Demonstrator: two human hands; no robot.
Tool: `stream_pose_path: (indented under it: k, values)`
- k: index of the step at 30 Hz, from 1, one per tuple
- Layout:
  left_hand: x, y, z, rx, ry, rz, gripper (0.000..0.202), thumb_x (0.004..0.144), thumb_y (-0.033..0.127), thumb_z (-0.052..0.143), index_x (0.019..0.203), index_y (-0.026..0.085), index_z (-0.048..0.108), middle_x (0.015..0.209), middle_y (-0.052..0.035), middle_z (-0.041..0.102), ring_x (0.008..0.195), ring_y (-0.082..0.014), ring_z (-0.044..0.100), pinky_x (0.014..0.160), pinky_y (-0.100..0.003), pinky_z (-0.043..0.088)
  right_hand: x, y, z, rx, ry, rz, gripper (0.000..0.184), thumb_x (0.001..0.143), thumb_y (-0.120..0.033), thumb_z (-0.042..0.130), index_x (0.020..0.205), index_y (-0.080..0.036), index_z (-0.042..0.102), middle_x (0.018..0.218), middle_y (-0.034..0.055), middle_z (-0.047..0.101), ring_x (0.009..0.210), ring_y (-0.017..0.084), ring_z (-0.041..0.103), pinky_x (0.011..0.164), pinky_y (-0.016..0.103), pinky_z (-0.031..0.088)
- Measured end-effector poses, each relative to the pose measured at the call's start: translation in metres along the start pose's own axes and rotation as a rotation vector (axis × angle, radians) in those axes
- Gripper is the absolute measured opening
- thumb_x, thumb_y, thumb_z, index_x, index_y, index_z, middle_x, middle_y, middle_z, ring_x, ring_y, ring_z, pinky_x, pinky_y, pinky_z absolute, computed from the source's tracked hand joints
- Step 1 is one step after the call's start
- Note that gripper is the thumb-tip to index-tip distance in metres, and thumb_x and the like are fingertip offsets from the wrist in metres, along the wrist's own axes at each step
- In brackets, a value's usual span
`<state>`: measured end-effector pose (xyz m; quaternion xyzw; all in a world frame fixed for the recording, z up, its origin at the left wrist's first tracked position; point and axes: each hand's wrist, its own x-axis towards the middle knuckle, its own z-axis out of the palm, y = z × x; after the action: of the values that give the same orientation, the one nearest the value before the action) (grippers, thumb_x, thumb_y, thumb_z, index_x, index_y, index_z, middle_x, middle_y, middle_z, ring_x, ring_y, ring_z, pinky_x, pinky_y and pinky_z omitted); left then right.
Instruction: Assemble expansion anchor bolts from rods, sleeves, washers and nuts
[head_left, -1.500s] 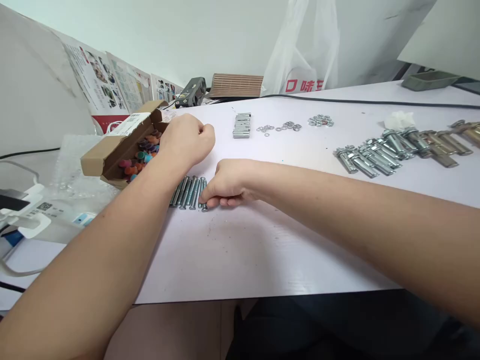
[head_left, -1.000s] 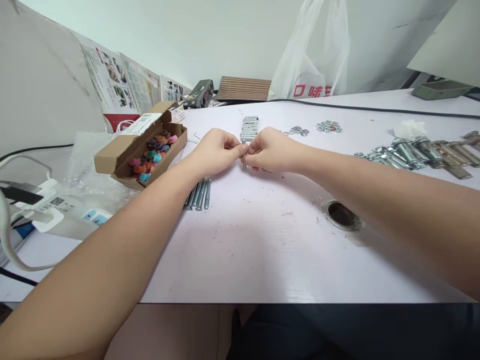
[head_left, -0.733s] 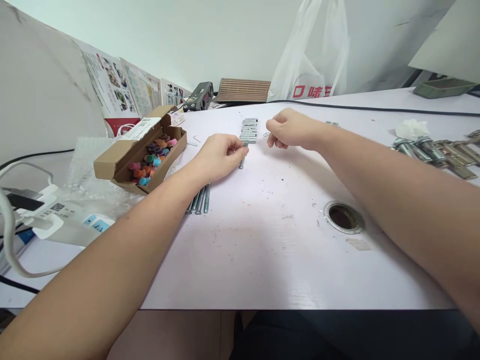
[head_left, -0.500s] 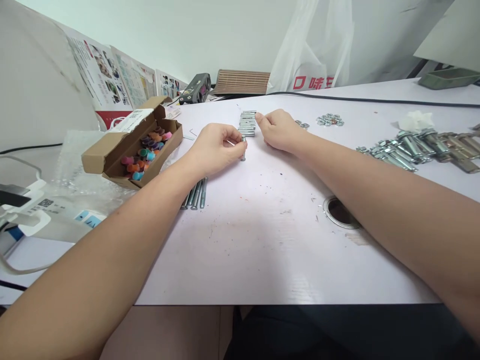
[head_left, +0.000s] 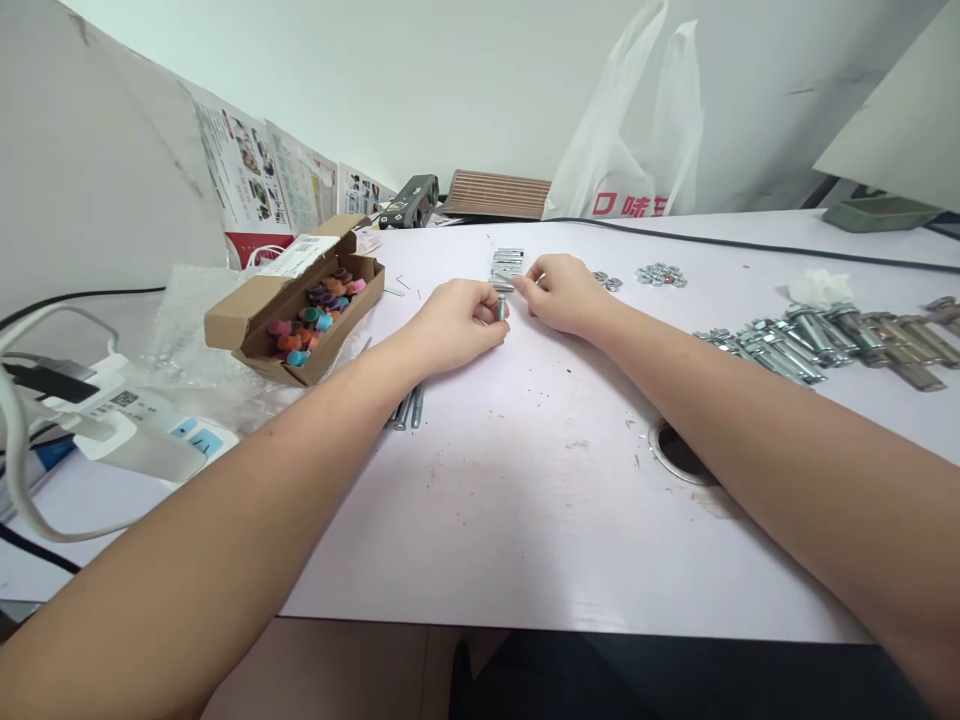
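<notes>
Silvery bolt [head_left: 502,309] pinched upright in left hand [head_left: 459,322]; right hand [head_left: 561,290] seemingly picking a metal sleeve from the row of sleeves [head_left: 508,258], grip unclear; next move likely needs the bolt steady.

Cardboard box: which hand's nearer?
Left. The left hand, holding a bolt, is right of the cardboard box; the right hand is farther right, by the row of metal pieces.
</notes>
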<state>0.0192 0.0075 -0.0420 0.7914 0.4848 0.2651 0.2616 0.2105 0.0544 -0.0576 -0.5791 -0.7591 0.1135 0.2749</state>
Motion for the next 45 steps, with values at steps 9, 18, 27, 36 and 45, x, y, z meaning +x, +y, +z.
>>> stream_pose_path:
  k: [9, 18, 27, 36, 45]
  values:
    - [-0.001, -0.003, 0.002, -0.034, -0.049, 0.019, 0.017, 0.077, 0.033, 0.068, 0.082, 0.017, 0.070, 0.077, -0.0056, 0.071, 0.072, -0.0171, 0.063, 0.072, -0.033, 0.051, -0.031, -0.009, -0.049, 0.781, 0.015, 0.055, 0.014, 0.079, -0.027, 0.076, 0.086, -0.018, 0.070, 0.092, 0.0087, 0.072, 0.090, 0.021, 0.068, 0.089, 0.041, 0.058]
    - [-0.003, 0.005, 0.002, 0.023, -0.019, 0.019, 0.014, 0.076, 0.031, 0.068, 0.081, 0.018, 0.071, 0.077, -0.0046, 0.071, 0.073, -0.0181, 0.063, 0.071, -0.033, 0.049, -0.038, -0.021, -0.044, 0.709, -0.009, -0.053, 0.013, 0.077, -0.024, 0.077, 0.088, -0.020, 0.072, 0.089, 0.0074, 0.072, 0.086, 0.021, 0.067, 0.082, 0.039, 0.058]
    - [-0.005, 0.009, 0.002, 0.039, -0.016, 0.047, 0.012, 0.078, 0.028, 0.066, 0.077, 0.017, 0.068, 0.075, -0.0040, 0.069, 0.069, -0.0167, 0.060, 0.068, -0.033, 0.045, -0.046, -0.043, -0.047, 0.554, 0.014, -0.240, 0.011, 0.073, -0.017, 0.077, 0.081, -0.023, 0.073, 0.092, 0.0043, 0.073, 0.091, 0.022, 0.068, 0.083, 0.037, 0.057]
    - [-0.004, 0.006, 0.005, 0.039, -0.018, 0.065, 0.014, 0.072, 0.023, 0.067, 0.085, 0.018, 0.066, 0.073, -0.0015, 0.066, 0.068, -0.0171, 0.059, 0.066, -0.032, 0.044, -0.047, -0.037, -0.038, 0.506, -0.096, -0.195, 0.013, 0.071, -0.020, 0.077, 0.083, -0.024, 0.075, 0.087, 0.0037, 0.074, 0.088, 0.023, 0.069, 0.078, 0.038, 0.058]
    - [-0.006, 0.013, 0.005, -0.125, -0.048, 0.025, 0.018, 0.066, 0.013, 0.073, 0.083, 0.016, 0.069, 0.080, -0.0051, 0.068, 0.078, -0.0182, 0.063, 0.076, -0.034, 0.051, -0.033, -0.006, -0.041, 0.640, 0.059, -0.019, 0.011, 0.085, -0.029, 0.067, 0.079, -0.021, 0.071, 0.086, 0.0061, 0.072, 0.084, 0.020, 0.068, 0.079, 0.036, 0.057]
